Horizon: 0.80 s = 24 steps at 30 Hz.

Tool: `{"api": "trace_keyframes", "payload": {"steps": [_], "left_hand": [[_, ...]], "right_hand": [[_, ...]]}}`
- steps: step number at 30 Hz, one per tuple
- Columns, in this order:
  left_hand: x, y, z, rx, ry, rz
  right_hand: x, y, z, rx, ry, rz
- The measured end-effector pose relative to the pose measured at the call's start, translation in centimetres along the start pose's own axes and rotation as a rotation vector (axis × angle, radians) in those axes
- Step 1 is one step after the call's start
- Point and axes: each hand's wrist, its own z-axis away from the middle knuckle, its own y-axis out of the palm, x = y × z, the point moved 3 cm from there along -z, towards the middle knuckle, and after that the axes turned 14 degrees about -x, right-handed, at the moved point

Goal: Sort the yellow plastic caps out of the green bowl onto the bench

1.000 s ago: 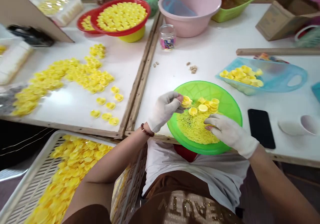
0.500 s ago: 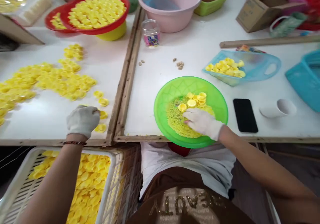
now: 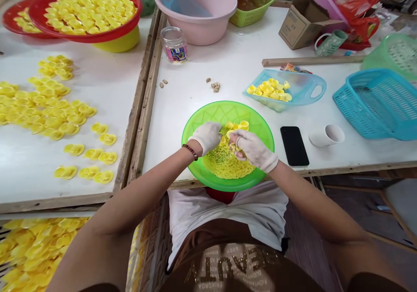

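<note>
A round green bowl (image 3: 260, 122) sits at the table's front edge. It holds small yellow pellets (image 3: 230, 169), a greenish patch of grains and several shallow yellow plastic cups (image 3: 243, 125). My left hand (image 3: 207, 137), in a white glove, is over the bowl's left half, its fingers bent down beside a cup; what they pinch is hidden. From the right, my gloved right hand (image 3: 256, 150) hovers over the pellets with curled fingers, some yellow pellets between them. On the left table, paired cup pieces (image 3: 94, 154) lie in loose rows by a larger cluster.
Right of the bowl lie a black phone (image 3: 294, 146), a white paper cup (image 3: 326, 135) and a blue scoop (image 3: 304, 87) with yellow cups. Behind stand a clear jar (image 3: 174, 45) and a pink basin (image 3: 208, 31). A raised wooden strip (image 3: 143, 105) separates the tables.
My left hand has moved right from the cup pieces on the left table to the green bowl. My right hand has risen slightly from the pellets. The view has shifted right.
</note>
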Motion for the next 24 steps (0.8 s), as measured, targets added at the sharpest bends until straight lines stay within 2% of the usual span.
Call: {"api": "trace_keyframes", "payload": {"steps": [2, 5, 9, 12, 14, 17, 21, 24], "left_hand": [[0.3, 0.7, -0.7, 0.064, -0.04, 0.031], [0.8, 0.3, -0.2, 0.065, -0.152, 0.213], [0.4, -0.2, 2.5, 0.143, -0.402, 0.791], [-0.4, 0.0, 4.4, 0.177, -0.459, 1.085], [-0.7, 0.2, 5.1, 0.164, -0.465, 1.172], [-0.8, 0.6, 5.5, 0.141, -0.47, 1.226], [-0.7, 0.6, 5.5, 0.117, -0.472, 1.244], [-0.7, 0.5, 5.5, 0.101, -0.489, 1.262]], "right_hand": [[0.1, -0.9, -0.3, -0.038, 0.086, -0.272], [0.9, -1.2, -0.3, -0.008, 0.076, -0.436], [2.8, -0.1, -0.2, -0.108, -0.097, -0.502], [4.0, 1.1, -0.1, -0.199, -0.277, -0.552], [4.2, 1.7, -0.1, -0.228, -0.361, -0.577], [4.0, 2.0, -0.3, -0.237, -0.409, -0.605], [4.2, 1.3, -0.3, -0.254, -0.375, -0.64], [4.3, 0.5, -0.1, -0.284, -0.323, -0.579]]}}
